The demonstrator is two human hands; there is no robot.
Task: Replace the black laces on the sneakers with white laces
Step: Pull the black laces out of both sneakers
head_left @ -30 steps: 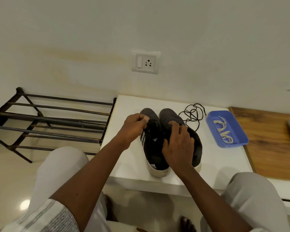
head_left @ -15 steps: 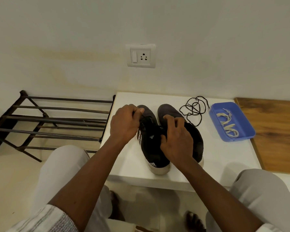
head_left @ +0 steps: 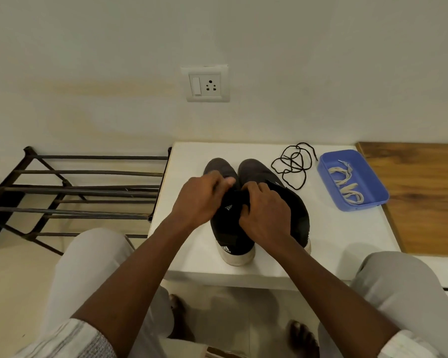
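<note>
Sneakers [head_left: 256, 171], one pair, black uppers, white soles: side by side and touching, toes toward the wall, heels toward the person, near the middle of the white table [head_left: 192, 161]. Of the pair, the left sneaker [head_left: 233, 239] shows a small white logo on the tongue and another at the heel; the right sneaker [head_left: 299, 215] is partly covered by a forearm.

Blue tray [head_left: 362, 205], plastic, shallow, rectangular: at the table's far right corner, well apart from the pair, next to a wooden surface [head_left: 424, 192].

Left hand [head_left: 204, 200]: fingers curled over the lacing area of the left sneaker, just ahead of the tongue, gripping there (motion blur hides what lies between the fingertips).

Right hand [head_left: 265, 215]: lying across the gap between the two shoes, fingers curled onto the top of the left sneaker's tongue, gripping it. Both hands close together, knuckles nearly meeting.

Socket plate [head_left: 207, 83], white, one switch, one outlet: on the wall above the table.

Black lace [head_left: 292, 164], loose: a tangle of loops on the tabletop, between the right sneaker's toe and the tray.

White laces [head_left: 347, 187]: a small heap inside the tray
</note>
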